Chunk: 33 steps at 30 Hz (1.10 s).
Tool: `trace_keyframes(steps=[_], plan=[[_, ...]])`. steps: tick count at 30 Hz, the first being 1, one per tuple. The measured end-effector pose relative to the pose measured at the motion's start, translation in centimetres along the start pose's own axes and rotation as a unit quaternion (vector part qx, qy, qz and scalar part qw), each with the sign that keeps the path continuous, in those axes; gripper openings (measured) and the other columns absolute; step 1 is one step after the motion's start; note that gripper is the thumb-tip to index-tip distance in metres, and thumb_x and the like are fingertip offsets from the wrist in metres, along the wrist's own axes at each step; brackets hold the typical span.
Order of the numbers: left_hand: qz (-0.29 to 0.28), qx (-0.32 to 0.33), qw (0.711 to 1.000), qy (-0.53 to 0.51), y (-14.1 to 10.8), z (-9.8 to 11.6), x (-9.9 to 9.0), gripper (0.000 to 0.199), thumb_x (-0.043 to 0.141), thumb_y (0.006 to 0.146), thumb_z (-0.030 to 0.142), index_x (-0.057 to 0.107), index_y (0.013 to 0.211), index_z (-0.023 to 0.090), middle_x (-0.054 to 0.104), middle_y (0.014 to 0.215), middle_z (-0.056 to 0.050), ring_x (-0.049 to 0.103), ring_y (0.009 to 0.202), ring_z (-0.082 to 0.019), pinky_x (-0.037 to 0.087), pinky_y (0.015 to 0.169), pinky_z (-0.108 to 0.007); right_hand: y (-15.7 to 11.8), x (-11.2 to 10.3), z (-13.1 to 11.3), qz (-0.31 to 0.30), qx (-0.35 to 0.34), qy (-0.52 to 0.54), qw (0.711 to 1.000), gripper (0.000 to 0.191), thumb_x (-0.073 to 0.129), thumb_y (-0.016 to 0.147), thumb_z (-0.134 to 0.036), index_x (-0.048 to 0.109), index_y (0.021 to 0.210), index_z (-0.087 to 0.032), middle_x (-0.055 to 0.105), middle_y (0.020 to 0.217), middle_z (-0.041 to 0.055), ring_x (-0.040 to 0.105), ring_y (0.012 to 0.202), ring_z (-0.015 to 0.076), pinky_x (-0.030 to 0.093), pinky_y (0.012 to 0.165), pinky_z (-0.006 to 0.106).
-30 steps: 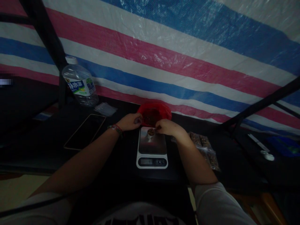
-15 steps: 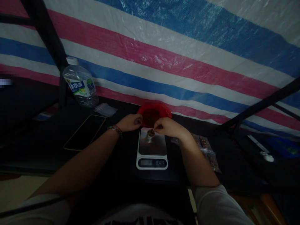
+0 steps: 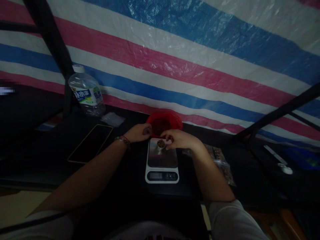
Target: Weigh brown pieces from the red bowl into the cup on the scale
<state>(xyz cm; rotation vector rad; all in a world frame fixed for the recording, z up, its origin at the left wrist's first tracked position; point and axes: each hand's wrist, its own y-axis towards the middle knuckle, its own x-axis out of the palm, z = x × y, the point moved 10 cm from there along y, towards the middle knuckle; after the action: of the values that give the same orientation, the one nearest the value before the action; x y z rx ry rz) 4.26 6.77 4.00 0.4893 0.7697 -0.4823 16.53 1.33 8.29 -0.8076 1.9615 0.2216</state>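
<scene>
A small cup heaped with brown bits stands on the steel plate of a white kitchen scale. My right hand hovers at the cup's right side, thumb and fingers parted, with nothing visible between them. Behind the scale sits a red container, looking like a bowl or bag, with dark contents. At its left edge my left hand is closed; something greyish shows in its curled fingers, too dim to name.
Left of my arm lie a phone and clear plastic bags, with a large plastic bottle behind. Filled clear bags lie beside my right forearm. A striped tarp and dark metal bars close off the back.
My right fingers have opened from a pinch at the cup's edge, and the thumb has come down beside the cup. My left hand stays at the red container's edge.
</scene>
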Motion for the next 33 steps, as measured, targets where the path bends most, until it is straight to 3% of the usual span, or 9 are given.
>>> trace_keyframes(steps=[4, 8, 13, 19, 23, 27, 30, 33], plan=[[0.017, -0.007, 1.000, 0.018, 0.0, -0.2, -0.4, 0.019, 0.056, 0.077, 0.031, 0.060, 0.092, 0.021, 0.069, 0.086, -0.002, 0.066, 0.077, -0.017, 0.047, 0.066, -0.025, 1.2, 1.7, -0.5, -0.035, -0.043, 0.042, 0.998, 0.049, 0.079, 0.064, -0.022, 0.066, 0.110, -0.020, 0.067, 0.099, 0.0021, 0.061, 0.082, 0.0149, 0.045, 0.071, 0.025], [0.039, -0.033, 0.999, 0.009, -0.1, -0.9, -0.8, 0.026, 0.061, 0.076, 0.038, 0.060, 0.095, 0.021, 0.070, 0.090, -0.003, 0.067, 0.079, -0.018, 0.048, 0.067, -0.025, 1.3, 1.3, -0.8, -0.023, -0.064, 0.048, 0.997, 0.040, 0.077, 0.066, -0.022, 0.067, 0.105, -0.018, 0.067, 0.103, 0.0046, 0.062, 0.090, 0.0166, 0.046, 0.076, 0.027], [0.048, -0.055, 0.997, 0.007, -0.4, -1.1, -0.9, 0.034, 0.063, 0.075, 0.046, 0.060, 0.097, 0.020, 0.070, 0.090, -0.004, 0.066, 0.078, -0.019, 0.048, 0.064, -0.026, 0.9, -0.9, -0.4, 0.059, -0.049, 0.109, 0.991, 0.038, 0.067, 0.070, -0.014, 0.062, 0.108, -0.018, 0.067, 0.107, 0.0043, 0.063, 0.094, 0.0164, 0.047, 0.084, 0.029], [0.053, -0.037, 0.998, 0.000, -0.9, 1.3, -1.0, 0.026, 0.064, 0.074, 0.041, 0.059, 0.089, 0.021, 0.069, 0.083, -0.001, 0.065, 0.075, -0.018, 0.047, 0.064, -0.026, 1.1, -2.5, 0.0, 0.173, -0.053, 0.144, 0.973, 0.037, 0.062, 0.070, -0.014, 0.060, 0.106, -0.018, 0.066, 0.105, 0.0047, 0.063, 0.093, 0.0167, 0.049, 0.085, 0.031], [0.057, -0.027, 0.998, -0.007, -1.0, 2.5, -0.5, 0.027, 0.066, 0.074, 0.044, 0.059, 0.089, 0.022, 0.069, 0.083, -0.001, 0.065, 0.075, -0.017, 0.046, 0.063, -0.026, 1.4, -2.8, -0.5, 0.223, -0.068, 0.106, 0.967, 0.041, 0.062, 0.069, -0.011, 0.061, 0.109, -0.016, 0.065, 0.110, 0.0073, 0.061, 0.100, 0.0183, 0.047, 0.090, 0.033], [0.086, -0.037, 0.996, 0.000, -1.1, 2.5, -0.2, 0.035, 0.069, 0.071, 0.046, 0.059, 0.093, 0.021, 0.069, 0.087, -0.003, 0.065, 0.078, -0.019, 0.046, 0.065, -0.027, 1.6, -2.5, -0.7, 0.239, -0.065, 0.096, 0.964, 0.046, 0.068, 0.069, -0.015, 0.060, 0.114, -0.017, 0.064, 0.114, 0.0087, 0.060, 0.105, 0.0194, 0.046, 0.094, 0.035], [0.096, -0.047, 0.994, -0.008, -1.1, 2.2, 0.0, 0.036, 0.071, 0.070, 0.044, 0.059, 0.094, 0.020, 0.068, 0.088, -0.004, 0.066, 0.079, -0.020, 0.046, 0.065, -0.027, 1.7, -2.0, -0.8, 0.230, -0.062, 0.116, 0.964, 0.050, 0.068, 0.070, -0.014, 0.056, 0.119, -0.018, 0.064, 0.112, 0.0071, 0.062, 0.099, 0.0175, 0.048, 0.088, 0.032], [0.092, -0.047, 0.994, -0.040, -1.1, 2.1, 0.3, 0.032, 0.070, 0.071, 0.041, 0.059, 0.093, 0.020, 0.068, 0.084, -0.002, 0.065, 0.074, -0.018, 0.046, 0.062, -0.026, 1.7, -1.8, -1.1, 0.218, -0.053, 0.100, 0.969, 0.039, 0.066, 0.072, -0.012, 0.059, 0.110, -0.017, 0.066, 0.102, 0.0049, 0.063, 0.088, 0.0157, 0.049, 0.079, 0.029]])
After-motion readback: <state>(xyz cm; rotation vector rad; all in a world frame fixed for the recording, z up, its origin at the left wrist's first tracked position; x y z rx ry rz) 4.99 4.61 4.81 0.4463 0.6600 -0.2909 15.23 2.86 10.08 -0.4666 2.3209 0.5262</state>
